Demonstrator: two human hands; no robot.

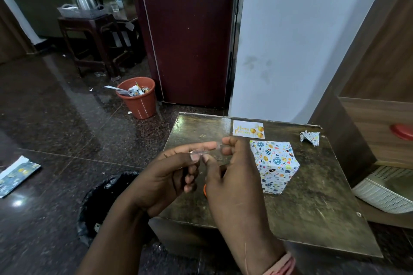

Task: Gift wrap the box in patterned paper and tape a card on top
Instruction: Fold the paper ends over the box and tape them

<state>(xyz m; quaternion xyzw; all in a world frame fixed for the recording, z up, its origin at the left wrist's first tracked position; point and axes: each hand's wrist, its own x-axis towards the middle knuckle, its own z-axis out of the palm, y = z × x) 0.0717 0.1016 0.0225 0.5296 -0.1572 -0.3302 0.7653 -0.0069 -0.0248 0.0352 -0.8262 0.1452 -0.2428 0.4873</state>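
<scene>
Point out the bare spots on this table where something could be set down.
Bare: the near right of the table, in front of the wrapped box; the far left corner, left of the birthday card. Crowded: the far right, among card, box and crumpled paper scrap; both hands hover mid-left.

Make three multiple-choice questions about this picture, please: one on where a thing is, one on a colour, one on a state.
1. Where is the birthday card?
A. on the wrapped box
B. flat on the table, beyond the box
C. on the floor

2. What colour is the bin with rubbish near the dark door?
A. terracotta orange
B. blue
C. white

3. What are the two hands doing?
A. resting open on the table
B. pinching a strip of clear tape between them
C. lifting the box

Answers: B, the card lies on the table behind the wrapped box; A, its wall is orange; B, left hand and right hand hold the clear tape.
</scene>
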